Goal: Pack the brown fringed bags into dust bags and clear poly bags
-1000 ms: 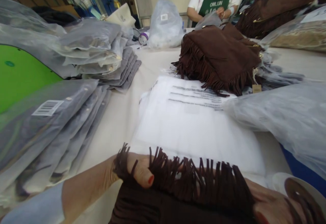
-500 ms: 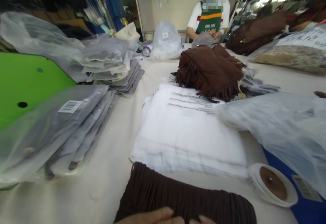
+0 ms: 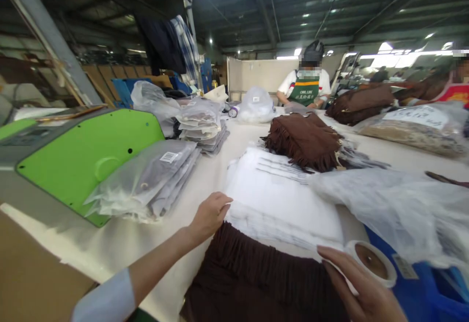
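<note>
A dark brown fringed suede piece (image 3: 267, 283), apparently a bag, lies before me with its fringe running along the far edge. My left hand (image 3: 212, 214) is closed in a pinch at the left edge of a stack of white plastic bags (image 3: 282, 200); what its fingertips hold, if anything, is hard to make out. At the fringed piece's right side, my right hand (image 3: 361, 283) has its fingers stretched out and parted from the thumb. A narrow white strip shows between them. Printed lines cross the far part of the plastic stack.
On the left, bagged grey items (image 3: 154, 178) lean by a green-sided machine (image 3: 98, 151). Beyond the plastic stack are brown fringed bags (image 3: 304, 139). A tape roll (image 3: 372, 261), loose clear plastic (image 3: 388, 204) and a blue bin (image 3: 439, 288) are right. A co-worker (image 3: 306, 87) stands opposite.
The view has tilted up and pulled back. Both hands have left the middle of the fringed piece: my left went up to the plastic stack, my right out to the right side.
</note>
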A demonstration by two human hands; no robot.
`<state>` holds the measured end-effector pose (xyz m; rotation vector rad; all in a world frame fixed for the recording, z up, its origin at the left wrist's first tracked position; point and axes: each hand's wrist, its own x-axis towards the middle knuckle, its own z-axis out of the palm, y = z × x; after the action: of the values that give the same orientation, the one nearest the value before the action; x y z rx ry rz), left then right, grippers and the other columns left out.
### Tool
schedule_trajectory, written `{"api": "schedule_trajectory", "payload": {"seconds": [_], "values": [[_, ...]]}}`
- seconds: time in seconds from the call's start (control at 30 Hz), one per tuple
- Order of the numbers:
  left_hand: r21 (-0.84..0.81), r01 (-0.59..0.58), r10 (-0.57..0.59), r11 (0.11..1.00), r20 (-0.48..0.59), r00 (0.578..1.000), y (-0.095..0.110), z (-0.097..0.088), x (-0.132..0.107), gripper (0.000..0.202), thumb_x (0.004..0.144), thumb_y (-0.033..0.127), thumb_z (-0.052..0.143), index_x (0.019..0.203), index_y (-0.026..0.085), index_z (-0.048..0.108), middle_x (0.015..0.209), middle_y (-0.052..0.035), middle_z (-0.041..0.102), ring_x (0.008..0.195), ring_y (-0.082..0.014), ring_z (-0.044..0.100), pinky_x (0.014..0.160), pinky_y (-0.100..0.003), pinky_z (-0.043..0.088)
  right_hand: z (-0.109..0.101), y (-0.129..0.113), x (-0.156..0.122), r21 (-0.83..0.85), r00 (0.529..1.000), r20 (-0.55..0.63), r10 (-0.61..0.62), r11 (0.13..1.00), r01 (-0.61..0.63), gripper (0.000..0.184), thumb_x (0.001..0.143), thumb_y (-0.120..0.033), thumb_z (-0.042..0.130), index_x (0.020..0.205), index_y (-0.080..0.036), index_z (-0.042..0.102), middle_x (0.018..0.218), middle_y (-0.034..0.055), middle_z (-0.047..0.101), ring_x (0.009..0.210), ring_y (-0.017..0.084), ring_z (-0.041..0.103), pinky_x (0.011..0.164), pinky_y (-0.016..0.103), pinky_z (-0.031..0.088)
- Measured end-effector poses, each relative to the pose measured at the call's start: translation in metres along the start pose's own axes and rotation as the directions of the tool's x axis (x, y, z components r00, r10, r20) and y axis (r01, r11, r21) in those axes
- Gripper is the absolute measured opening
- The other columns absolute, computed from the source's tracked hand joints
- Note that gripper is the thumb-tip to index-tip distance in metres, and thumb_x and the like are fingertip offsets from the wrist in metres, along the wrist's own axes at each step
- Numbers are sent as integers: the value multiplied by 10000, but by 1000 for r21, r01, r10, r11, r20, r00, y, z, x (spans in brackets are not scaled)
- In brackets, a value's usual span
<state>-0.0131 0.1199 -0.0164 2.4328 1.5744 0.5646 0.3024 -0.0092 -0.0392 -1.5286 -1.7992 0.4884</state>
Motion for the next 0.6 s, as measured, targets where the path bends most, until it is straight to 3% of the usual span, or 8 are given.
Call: {"api": "schedule_trajectory", "payload": {"seconds": [0.13, 0.23, 0.4, 0.6], "values": [[39, -106, 101, 994, 111, 989, 14, 25, 39, 299, 804, 198, 581, 1103, 211, 575, 1150, -62, 593, 1122, -214, 487, 956, -353, 389, 24, -8, 70, -179, 999, 33, 27, 984, -20, 301, 842, -356, 406, 1020, -204, 595, 1090, 91, 619, 1018, 220, 573, 923, 358, 430], [76, -98, 82, 992, 186, 979, 14, 40, 55, 316, 764, 307, 652, 1056, 204, 591, 1142, -67, 587, 1097, -246, 495, 908, -396, 411, 45, 4, 99, -242, 997, 38, 71, 968, -60, 288, 829, -314, 414, 1017, -188, 593, 1110, 113, 593, 1034, 245, 546, 920, 403, 402], [96, -46, 22, 994, 236, 971, 4, 52, 69, 279, 792, 369, 618, 983, 168, 591, 1081, -55, 569, 1039, -226, 507, 853, -403, 426, 63, 34, 111, -295, 986, 67, 152, 947, -126, 236, 760, -344, 560, 924, -188, 626, 1021, 95, 605, 965, 253, 539, 843, 382, 412], [147, -67, 25, 987, 273, 962, 7, 53, 78, 177, 851, 310, 551, 888, 142, 591, 975, -39, 590, 950, -187, 543, 829, -388, 439, 63, 37, 120, -349, 984, 125, 129, 934, -78, 149, 822, -273, 490, 771, -205, 612, 864, 46, 619, 856, 185, 549, 793, 289, 407]]}}
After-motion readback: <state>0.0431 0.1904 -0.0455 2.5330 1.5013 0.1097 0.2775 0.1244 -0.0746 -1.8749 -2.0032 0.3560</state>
